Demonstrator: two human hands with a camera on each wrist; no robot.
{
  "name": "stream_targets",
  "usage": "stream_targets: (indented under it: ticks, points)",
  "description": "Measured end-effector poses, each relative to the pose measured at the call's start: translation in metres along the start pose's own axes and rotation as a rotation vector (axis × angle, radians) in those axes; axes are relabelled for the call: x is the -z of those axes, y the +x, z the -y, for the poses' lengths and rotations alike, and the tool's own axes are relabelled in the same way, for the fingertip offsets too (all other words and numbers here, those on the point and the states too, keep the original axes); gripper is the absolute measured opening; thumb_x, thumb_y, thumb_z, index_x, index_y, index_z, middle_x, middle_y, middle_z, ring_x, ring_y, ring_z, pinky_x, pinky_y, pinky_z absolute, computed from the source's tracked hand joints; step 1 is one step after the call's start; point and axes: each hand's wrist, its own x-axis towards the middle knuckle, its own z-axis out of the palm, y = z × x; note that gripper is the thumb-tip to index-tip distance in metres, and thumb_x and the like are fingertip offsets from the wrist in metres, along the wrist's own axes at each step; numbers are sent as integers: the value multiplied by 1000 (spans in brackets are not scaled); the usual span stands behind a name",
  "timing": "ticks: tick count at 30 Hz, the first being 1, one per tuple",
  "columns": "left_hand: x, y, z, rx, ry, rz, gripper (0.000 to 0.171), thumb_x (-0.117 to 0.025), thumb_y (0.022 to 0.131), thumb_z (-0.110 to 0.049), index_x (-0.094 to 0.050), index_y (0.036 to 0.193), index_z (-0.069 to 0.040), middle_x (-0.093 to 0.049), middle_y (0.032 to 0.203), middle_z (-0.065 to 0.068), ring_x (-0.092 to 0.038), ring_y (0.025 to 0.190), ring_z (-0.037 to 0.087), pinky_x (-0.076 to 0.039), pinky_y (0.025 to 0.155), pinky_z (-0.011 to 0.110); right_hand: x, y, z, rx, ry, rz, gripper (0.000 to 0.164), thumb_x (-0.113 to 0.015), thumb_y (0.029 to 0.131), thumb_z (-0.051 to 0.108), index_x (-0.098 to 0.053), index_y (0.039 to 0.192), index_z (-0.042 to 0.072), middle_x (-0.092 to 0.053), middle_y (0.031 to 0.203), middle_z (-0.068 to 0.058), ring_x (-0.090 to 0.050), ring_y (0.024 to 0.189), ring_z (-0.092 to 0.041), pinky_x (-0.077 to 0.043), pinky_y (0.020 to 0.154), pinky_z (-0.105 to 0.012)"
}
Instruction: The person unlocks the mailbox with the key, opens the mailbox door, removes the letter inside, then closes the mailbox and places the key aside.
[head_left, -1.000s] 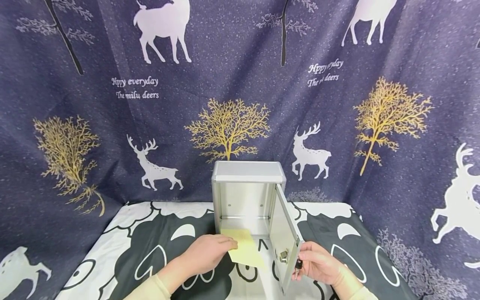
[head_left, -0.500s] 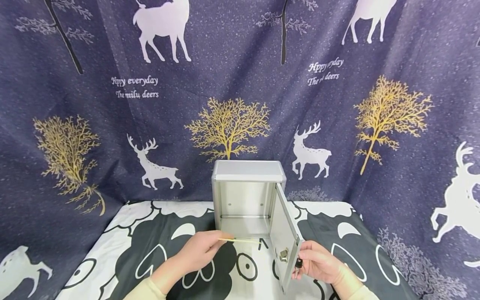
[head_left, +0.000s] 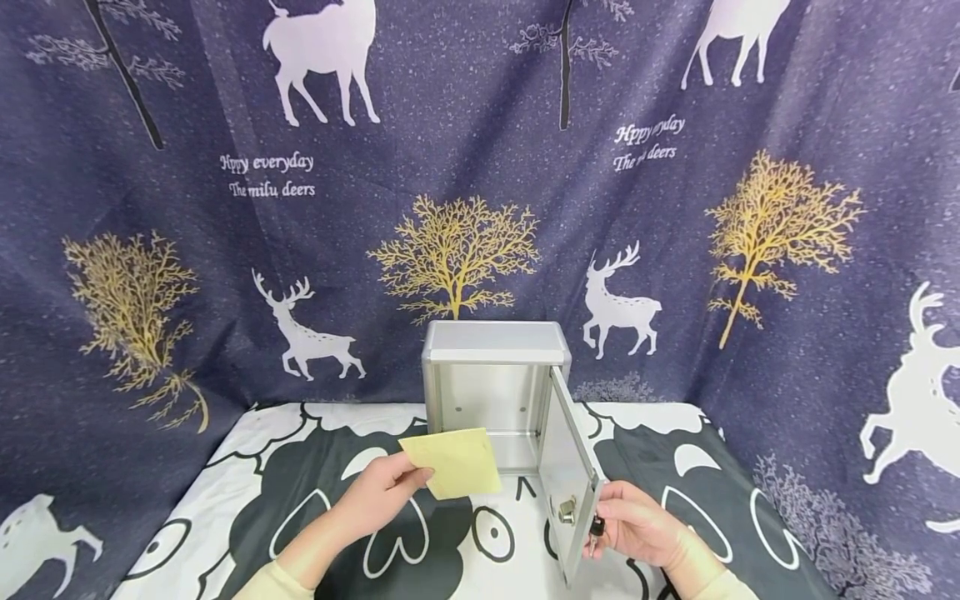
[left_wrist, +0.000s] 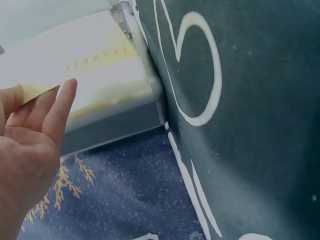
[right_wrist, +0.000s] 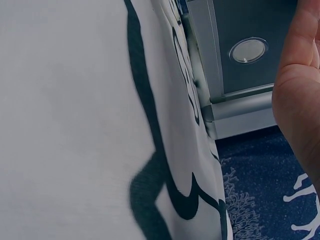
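My left hand [head_left: 378, 496] pinches a pale yellow envelope [head_left: 457, 463] between thumb and fingers. It is held tilted up before the mouth of a silver metal mailbox [head_left: 495, 342], overlapping the lower left of the opening in the head view. A row of small red marks shows on the envelope [left_wrist: 100, 56] in the left wrist view. The mailbox door [head_left: 564, 467] stands swung out on the right, a cam lock [head_left: 567, 510] on its inner side. My right hand [head_left: 637, 525] grips its free edge beside a black-headed key [head_left: 597, 528]. Its fingertips are partly hidden.
The mailbox stands at the back of a surface covered by a black-and-white cartoon cloth [head_left: 300, 467]. A dark blue curtain [head_left: 480, 150] with deer and trees hangs right behind it. In the right wrist view a round pale disc [right_wrist: 248, 50] shows on the mailbox.
The envelope has turned from lying nearly flat, through edge-on, to tilted up with its broad face showing. My left hand has drawn back left a little. The right hand and door keep still.
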Motion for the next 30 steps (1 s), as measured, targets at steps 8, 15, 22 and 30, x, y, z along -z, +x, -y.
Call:
stream_targets:
  ticks: [8, 15, 22, 30]
  points:
    - [13, -1, 4, 96, -240, 39, 30, -63, 114, -7, -69, 136, 11, -79, 123, 25, -82, 103, 27, -67, 87, 52, 1, 0, 0, 1, -3, 1, 54, -24, 114, -2, -73, 137, 1, -82, 122, -11, -81, 113, -23, -64, 94, -28]
    - [28, -2, 9, 210, -441, 87, 36, -62, 115, -10, -64, 141, 15, -74, 129, 32, -80, 112, 29, -66, 94, 51, 1, 0, 0, 3, -1, 5, 54, -24, 114, -2, -73, 137, 1, -82, 122, -11, -80, 113, -22, -64, 94, -28]
    - [43, -5, 22, 284, -543, 77, 37, -60, 116, -12, -64, 139, 17, -78, 127, 24, -81, 111, 31, -66, 95, 52, 1, 1, -1, 11, -3, 10, 54, -23, 114, -2, -73, 137, 0, -81, 123, -11, -80, 113, -22, -64, 95, -29]
    - [58, -12, 32, 278, -675, 68, 23, -57, 117, -6, -69, 131, 7, -81, 123, 13, -81, 111, 31, -64, 96, 60, 2, -1, -1, 6, -3, 6, 55, -23, 114, -2, -71, 139, -2, -81, 122, -11, -80, 113, -22, -64, 95, -29]
